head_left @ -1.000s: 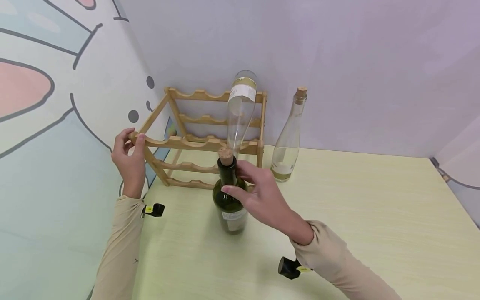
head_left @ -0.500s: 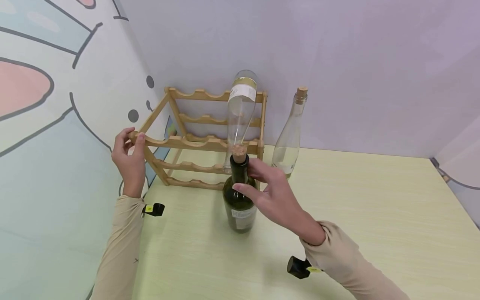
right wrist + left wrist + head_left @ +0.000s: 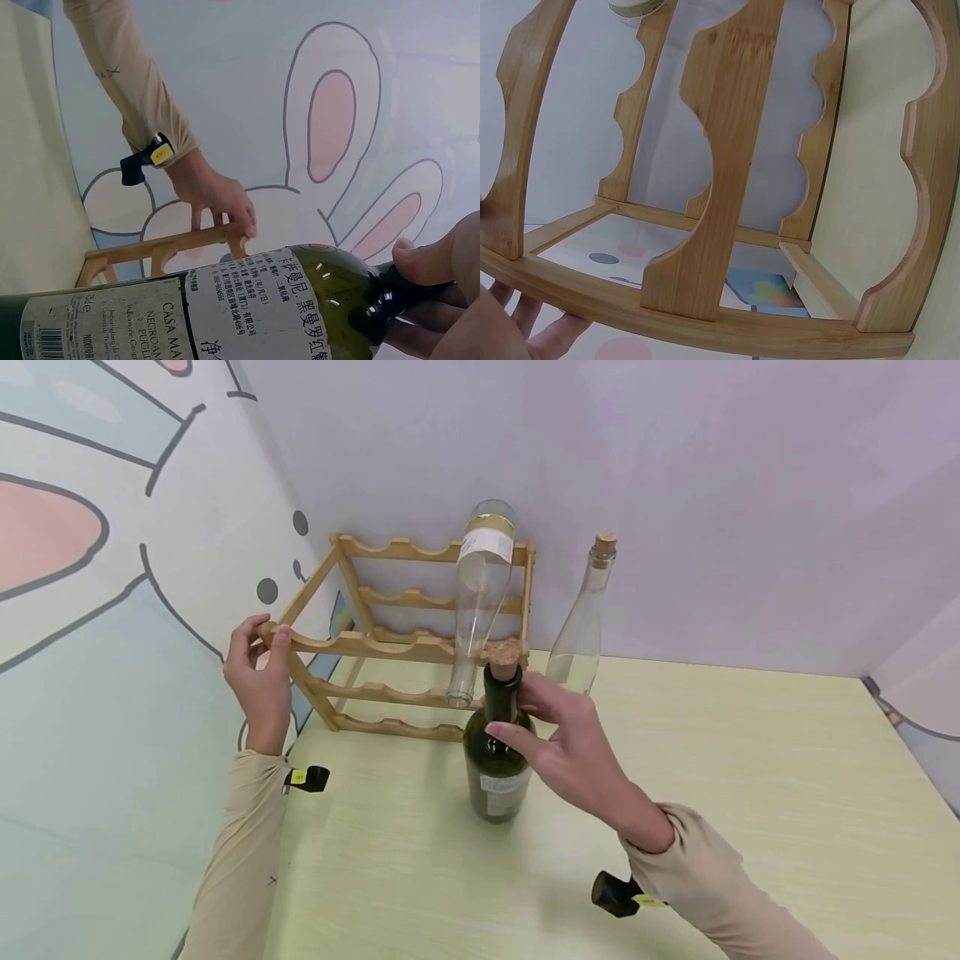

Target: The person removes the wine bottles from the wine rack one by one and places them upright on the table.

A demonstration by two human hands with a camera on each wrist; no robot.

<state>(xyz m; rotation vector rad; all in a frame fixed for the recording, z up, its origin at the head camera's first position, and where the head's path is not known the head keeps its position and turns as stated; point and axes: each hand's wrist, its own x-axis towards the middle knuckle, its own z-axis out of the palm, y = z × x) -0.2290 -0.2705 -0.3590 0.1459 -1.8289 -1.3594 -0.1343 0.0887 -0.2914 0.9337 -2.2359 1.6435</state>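
Note:
In the head view my right hand (image 3: pixel 573 752) grips the neck of a dark green wine bottle (image 3: pixel 498 793), upright in front of the rack and topped with a cork (image 3: pixel 505 658). The right wrist view shows the bottle's printed paper label (image 3: pixel 255 311) and the thumb and fingers around its neck. My left hand (image 3: pixel 258 681) holds the front upper left corner of a wooden wine rack (image 3: pixel 352 645). Slanting through the rack's top right slot is a clear glass bottle (image 3: pixel 482 597), mouth toward the front. Scalloped rack rails (image 3: pixel 720 135) fill the left wrist view.
A second clear bottle (image 3: pixel 581 631) with a cork stands right of the rack, partly behind my right hand. The pale wooden table (image 3: pixel 750 760) extends to the right. A wall with cartoon drawings (image 3: pixel 90 693) runs close along the left, and a plain wall (image 3: pixel 675 485) stands behind.
My right hand has carried the green bottle to the right, which uncovers the mouth of the clear bottle in the rack. The left hand stays on the rack corner.

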